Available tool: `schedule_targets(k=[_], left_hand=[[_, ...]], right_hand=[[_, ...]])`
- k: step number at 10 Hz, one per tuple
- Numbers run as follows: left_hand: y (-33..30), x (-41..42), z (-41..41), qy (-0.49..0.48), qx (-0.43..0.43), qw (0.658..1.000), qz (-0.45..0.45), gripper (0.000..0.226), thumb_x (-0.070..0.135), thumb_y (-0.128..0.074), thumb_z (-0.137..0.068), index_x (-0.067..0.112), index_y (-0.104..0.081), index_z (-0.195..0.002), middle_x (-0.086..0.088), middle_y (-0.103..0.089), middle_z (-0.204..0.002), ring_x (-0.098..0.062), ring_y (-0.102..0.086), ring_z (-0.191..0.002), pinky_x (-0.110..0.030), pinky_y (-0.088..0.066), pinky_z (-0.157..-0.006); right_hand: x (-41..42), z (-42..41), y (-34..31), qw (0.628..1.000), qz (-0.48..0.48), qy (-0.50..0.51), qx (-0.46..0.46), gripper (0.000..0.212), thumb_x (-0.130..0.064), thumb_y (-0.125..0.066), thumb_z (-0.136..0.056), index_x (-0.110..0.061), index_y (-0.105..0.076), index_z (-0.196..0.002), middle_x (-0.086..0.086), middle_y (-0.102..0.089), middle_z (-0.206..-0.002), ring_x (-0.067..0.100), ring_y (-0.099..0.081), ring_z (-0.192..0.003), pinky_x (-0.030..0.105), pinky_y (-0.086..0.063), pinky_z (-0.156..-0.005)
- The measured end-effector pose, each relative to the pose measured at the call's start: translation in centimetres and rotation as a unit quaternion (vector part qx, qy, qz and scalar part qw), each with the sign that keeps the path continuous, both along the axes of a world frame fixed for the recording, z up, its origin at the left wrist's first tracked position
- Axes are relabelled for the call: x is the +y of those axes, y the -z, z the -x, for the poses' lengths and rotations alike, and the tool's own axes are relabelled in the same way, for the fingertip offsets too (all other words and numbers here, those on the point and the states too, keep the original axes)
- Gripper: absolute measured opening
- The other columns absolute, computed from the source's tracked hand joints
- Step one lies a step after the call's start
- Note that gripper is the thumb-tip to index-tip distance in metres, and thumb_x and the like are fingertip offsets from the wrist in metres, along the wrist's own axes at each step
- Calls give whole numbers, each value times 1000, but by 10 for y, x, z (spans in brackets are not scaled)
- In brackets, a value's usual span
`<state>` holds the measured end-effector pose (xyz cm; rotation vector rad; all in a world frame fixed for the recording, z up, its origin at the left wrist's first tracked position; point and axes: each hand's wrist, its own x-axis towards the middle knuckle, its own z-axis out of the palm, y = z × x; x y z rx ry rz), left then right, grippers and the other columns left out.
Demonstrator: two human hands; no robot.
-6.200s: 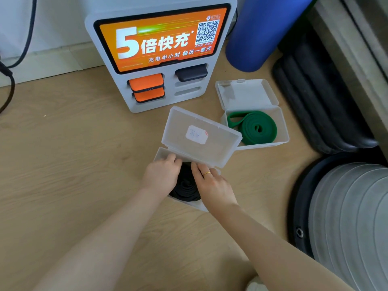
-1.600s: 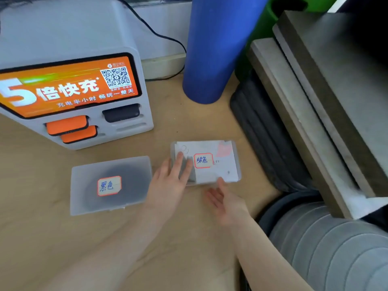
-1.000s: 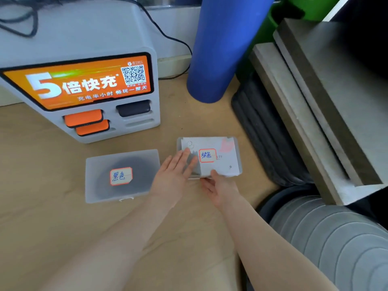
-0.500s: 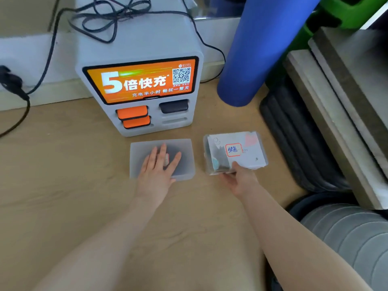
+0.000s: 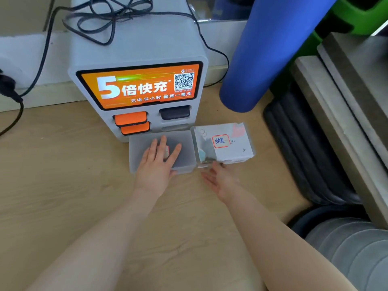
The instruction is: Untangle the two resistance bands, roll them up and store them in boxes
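Both hands lie slack, holding nothing: the left hand (image 5: 156,162) rests flat on the left box's lid (image 5: 184,151), the right hand (image 5: 220,180) touches the front edge of the right box (image 5: 235,143). Both boxes sit closed, side by side on the wooden floor (image 5: 63,185) before the charging station (image 5: 138,59); bands apparently stowed, so the task looks nearly finished.

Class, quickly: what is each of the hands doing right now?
Left hand: open, fingers flat on the left box.
Right hand: open, holding nothing, fingertips at the right box.
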<state>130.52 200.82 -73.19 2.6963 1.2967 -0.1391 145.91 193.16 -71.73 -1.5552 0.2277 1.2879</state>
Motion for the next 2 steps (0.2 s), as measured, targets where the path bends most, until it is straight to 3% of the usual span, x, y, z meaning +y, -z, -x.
schedule_targets(k=[1,2], left_hand=[[-8,4,-2,18,27,999,8,72,39,-36,-98,27,19,-143,-11,15,-156,-28,10,-145,-36,4,-116],[-20,-8,5,48,-18,999,9,77,40,-43,-95,23,13,-145,-11,10,-157,-27,5,-145,-35,3,-116]], right_hand=[[-8,-6,-7,995,52,-56,-61,31,-29,-47,-96,-16,-45,-124,10,-53,-117,22,-62,-89,35,-50,-89],[-18,-13,-22,953,117,-129,-246,43,-38,-44,-93,-13,-43,-128,5,-59,-117,22,-62,-97,38,-47,-94]])
